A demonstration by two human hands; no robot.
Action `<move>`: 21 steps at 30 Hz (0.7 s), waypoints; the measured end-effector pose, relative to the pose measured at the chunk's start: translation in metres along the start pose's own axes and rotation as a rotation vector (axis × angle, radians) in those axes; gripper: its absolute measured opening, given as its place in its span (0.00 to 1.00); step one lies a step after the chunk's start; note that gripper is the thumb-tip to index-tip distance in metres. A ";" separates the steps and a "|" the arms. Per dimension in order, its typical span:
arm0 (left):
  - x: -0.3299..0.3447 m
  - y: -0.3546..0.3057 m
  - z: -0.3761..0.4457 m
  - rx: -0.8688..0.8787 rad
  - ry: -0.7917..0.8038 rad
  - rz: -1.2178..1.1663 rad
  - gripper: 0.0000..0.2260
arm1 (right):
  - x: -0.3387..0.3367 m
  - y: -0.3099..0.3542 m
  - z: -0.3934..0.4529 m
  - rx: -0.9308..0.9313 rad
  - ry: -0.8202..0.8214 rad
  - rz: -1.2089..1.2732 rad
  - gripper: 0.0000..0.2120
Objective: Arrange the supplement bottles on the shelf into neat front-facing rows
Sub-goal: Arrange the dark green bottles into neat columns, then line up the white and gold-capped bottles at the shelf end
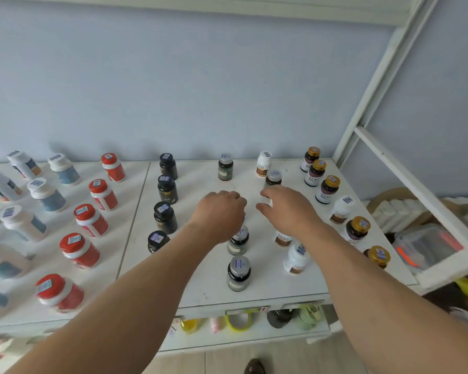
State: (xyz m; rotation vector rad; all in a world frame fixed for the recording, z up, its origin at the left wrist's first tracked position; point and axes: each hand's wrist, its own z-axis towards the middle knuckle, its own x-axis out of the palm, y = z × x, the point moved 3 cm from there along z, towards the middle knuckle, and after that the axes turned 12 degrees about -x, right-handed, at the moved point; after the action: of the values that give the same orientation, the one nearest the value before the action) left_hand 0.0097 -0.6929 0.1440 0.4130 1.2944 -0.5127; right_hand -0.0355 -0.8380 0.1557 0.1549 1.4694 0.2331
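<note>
Supplement bottles stand in columns on the white shelf (200, 287): red-capped ones (91, 220), black ones (165, 217), silver-capped dark ones (238, 273), white ones (296, 259) and gold-capped ones (328, 188). One silver-capped bottle (273, 179) stands out of line, beside the white bottle at the back (264, 163). My left hand (219, 211) is curled palm-down over the silver-capped column, and what lies under it is hidden. My right hand (284, 209) closes its fingertips on a small white bottle (268, 202), of which only a sliver shows.
White and blue bottles (45, 195) fill the far left of the shelf. A blue wall rises behind it, and a white frame post (376, 85) stands at the right. A clear plastic box (427, 247) lies beyond the shelf's right edge. Small items (238, 319) hang below the front edge.
</note>
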 end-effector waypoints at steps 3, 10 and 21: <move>-0.008 -0.025 -0.021 0.020 -0.007 -0.008 0.11 | -0.010 -0.006 -0.033 0.026 -0.039 0.015 0.21; 0.000 -0.082 -0.057 -0.041 0.064 -0.070 0.13 | -0.007 -0.046 -0.105 0.079 -0.046 0.149 0.24; 0.068 -0.156 -0.120 -0.257 0.320 -0.200 0.24 | 0.061 -0.111 -0.188 0.002 0.185 0.182 0.40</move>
State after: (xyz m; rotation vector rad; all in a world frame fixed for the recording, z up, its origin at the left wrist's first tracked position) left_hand -0.1630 -0.7620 0.0498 0.1531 1.6992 -0.4502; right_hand -0.2103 -0.9371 0.0512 0.2754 1.6408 0.4016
